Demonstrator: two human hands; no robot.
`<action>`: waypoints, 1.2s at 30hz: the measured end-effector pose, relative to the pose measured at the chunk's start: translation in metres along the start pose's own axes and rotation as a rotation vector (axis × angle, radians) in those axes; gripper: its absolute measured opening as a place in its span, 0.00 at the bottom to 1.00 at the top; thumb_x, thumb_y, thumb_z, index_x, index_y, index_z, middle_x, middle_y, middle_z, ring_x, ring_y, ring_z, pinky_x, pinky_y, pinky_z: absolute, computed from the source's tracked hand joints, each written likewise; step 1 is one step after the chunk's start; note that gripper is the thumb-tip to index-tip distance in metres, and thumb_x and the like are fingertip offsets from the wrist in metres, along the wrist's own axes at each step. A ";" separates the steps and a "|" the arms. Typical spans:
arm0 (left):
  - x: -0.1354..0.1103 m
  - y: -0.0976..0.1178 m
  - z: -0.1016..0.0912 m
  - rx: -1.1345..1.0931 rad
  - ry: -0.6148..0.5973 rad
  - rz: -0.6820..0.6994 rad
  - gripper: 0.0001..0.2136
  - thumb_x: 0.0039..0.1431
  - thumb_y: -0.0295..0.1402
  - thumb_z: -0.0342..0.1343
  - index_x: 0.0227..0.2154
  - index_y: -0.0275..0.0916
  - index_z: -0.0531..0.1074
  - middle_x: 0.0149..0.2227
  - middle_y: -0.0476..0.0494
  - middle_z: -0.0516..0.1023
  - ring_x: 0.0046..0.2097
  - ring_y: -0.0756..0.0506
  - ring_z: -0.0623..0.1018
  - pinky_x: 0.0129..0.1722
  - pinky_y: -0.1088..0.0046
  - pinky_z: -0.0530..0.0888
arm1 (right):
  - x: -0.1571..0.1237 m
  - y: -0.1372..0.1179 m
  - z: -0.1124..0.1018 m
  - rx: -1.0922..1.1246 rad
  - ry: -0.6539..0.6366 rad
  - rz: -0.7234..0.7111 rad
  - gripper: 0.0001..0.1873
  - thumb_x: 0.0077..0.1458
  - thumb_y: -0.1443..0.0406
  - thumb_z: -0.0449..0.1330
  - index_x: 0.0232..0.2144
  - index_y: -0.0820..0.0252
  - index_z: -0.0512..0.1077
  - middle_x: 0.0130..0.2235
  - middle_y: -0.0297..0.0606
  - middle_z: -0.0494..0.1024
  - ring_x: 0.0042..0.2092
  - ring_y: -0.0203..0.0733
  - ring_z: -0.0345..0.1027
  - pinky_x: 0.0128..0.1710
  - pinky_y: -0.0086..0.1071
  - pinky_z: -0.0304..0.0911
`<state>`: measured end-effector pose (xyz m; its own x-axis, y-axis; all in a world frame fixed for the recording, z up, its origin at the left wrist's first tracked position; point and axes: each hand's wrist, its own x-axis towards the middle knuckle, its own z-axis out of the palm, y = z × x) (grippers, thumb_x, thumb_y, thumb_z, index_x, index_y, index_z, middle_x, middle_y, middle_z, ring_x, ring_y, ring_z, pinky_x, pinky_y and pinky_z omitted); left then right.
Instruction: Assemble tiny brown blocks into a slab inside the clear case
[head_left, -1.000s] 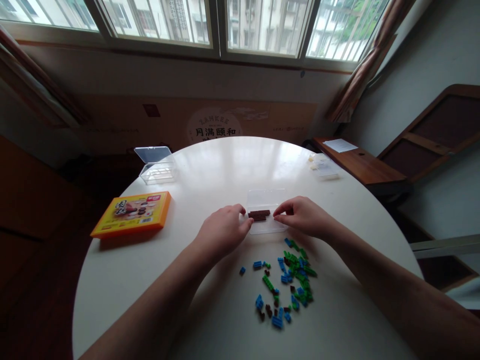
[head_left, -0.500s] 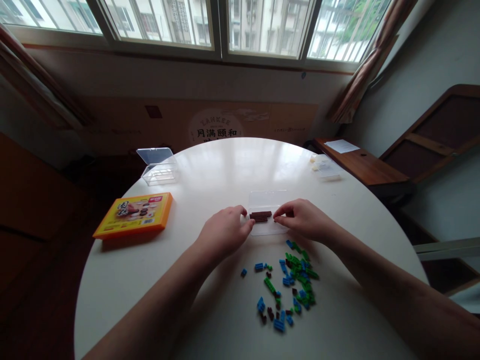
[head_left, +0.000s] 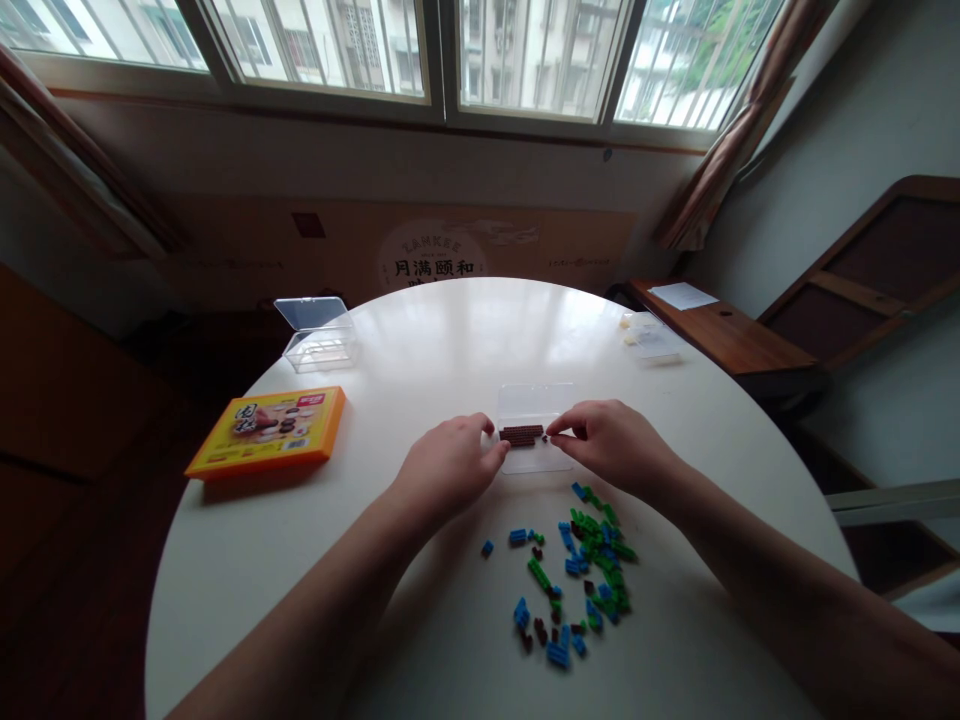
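A small brown brick strip [head_left: 521, 435] lies on a clear plastic lid [head_left: 534, 407] in the middle of the round white table [head_left: 420, 340]. My left hand [head_left: 446, 470] has its fingers curled, thumb and forefinger pinching the strip's left end. At the strip's right end, my right hand [head_left: 611, 445] pinches with thumb and forefinger. Just in front of the hands lies a loose pile of blue, green and brown bricks [head_left: 577, 570].
An orange box [head_left: 266, 430] lies at the table's left edge. Behind it stands an open clear plastic case [head_left: 319, 335]. Another small clear case [head_left: 651, 338] sits at the far right. A wooden side table with a paper sheet [head_left: 712, 325] stands beyond the table's right edge.
Both hands stay pinched at the ends of the brown strip. Only the view has shifted slightly.
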<state>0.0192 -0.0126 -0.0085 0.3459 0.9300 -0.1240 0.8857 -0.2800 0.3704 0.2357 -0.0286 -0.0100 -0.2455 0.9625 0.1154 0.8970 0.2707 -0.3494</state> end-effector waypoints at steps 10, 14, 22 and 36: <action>0.000 -0.001 0.000 -0.007 0.012 0.013 0.17 0.61 0.46 0.48 0.44 0.42 0.74 0.45 0.41 0.80 0.45 0.38 0.78 0.39 0.65 0.72 | 0.003 -0.002 0.003 -0.035 -0.042 -0.009 0.09 0.54 0.60 0.60 0.34 0.48 0.81 0.34 0.33 0.81 0.33 0.40 0.71 0.29 0.31 0.58; 0.000 -0.001 0.001 -0.019 0.014 0.017 0.17 0.61 0.46 0.48 0.43 0.42 0.74 0.44 0.41 0.80 0.45 0.39 0.77 0.40 0.65 0.72 | 0.002 -0.002 -0.001 -0.059 -0.075 -0.052 0.09 0.54 0.61 0.60 0.33 0.46 0.81 0.35 0.31 0.81 0.34 0.40 0.72 0.30 0.32 0.60; -0.001 -0.003 0.002 -0.030 0.017 0.013 0.17 0.60 0.46 0.49 0.43 0.42 0.74 0.44 0.41 0.80 0.43 0.40 0.77 0.39 0.66 0.72 | 0.000 0.001 -0.005 -0.135 -0.122 -0.164 0.11 0.56 0.65 0.58 0.35 0.47 0.81 0.37 0.32 0.82 0.36 0.41 0.73 0.34 0.33 0.63; -0.002 -0.001 0.000 -0.033 0.000 0.008 0.17 0.60 0.46 0.49 0.43 0.42 0.74 0.44 0.40 0.80 0.44 0.40 0.77 0.40 0.66 0.72 | 0.000 -0.006 -0.007 -0.076 -0.108 -0.143 0.08 0.55 0.63 0.60 0.32 0.49 0.81 0.33 0.32 0.80 0.32 0.39 0.71 0.31 0.31 0.61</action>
<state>0.0177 -0.0141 -0.0083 0.3528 0.9279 -0.1209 0.8721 -0.2793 0.4017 0.2330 -0.0303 -0.0017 -0.4066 0.9118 0.0570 0.8743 0.4064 -0.2653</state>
